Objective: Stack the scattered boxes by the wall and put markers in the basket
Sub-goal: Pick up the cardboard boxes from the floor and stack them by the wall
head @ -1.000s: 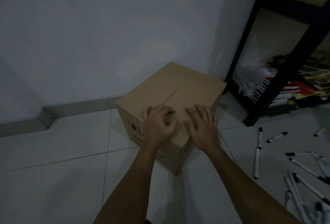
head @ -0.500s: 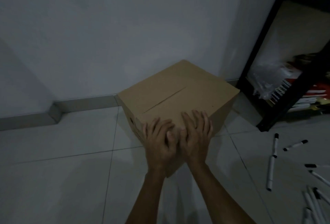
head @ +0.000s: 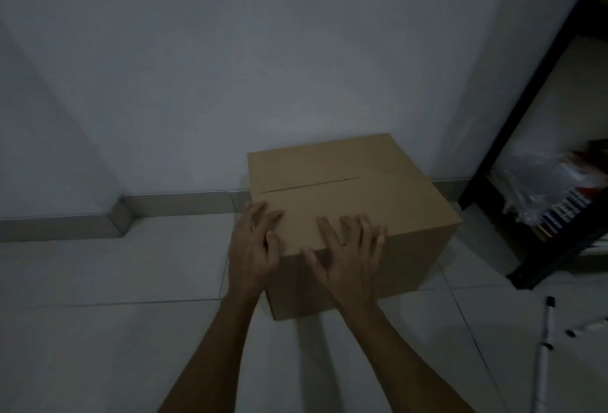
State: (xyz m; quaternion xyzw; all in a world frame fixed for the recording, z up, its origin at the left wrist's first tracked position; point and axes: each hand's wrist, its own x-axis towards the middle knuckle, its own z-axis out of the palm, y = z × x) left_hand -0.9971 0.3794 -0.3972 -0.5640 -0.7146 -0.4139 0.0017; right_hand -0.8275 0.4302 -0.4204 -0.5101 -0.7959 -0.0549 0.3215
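Observation:
A closed brown cardboard box (head: 345, 189) stands on the tiled floor with its back side close to the white wall (head: 263, 67). My left hand (head: 253, 248) rests flat on the box's near left corner, fingers spread over the top edge. My right hand (head: 348, 258) lies flat on the near top edge and front face, fingers spread. Neither hand grips anything. A few white markers (head: 544, 343) with dark caps lie on the floor at the lower right. No basket is in view.
A black metal shelf frame (head: 539, 90) stands to the right of the box, with a plastic bag and books (head: 556, 202) on its low shelf. A grey skirting (head: 177, 202) runs along the wall and steps out at the left.
The box has turned from corner-on to nearly square with the wall and sits closer to it. My hands have spread apart along its near edge.

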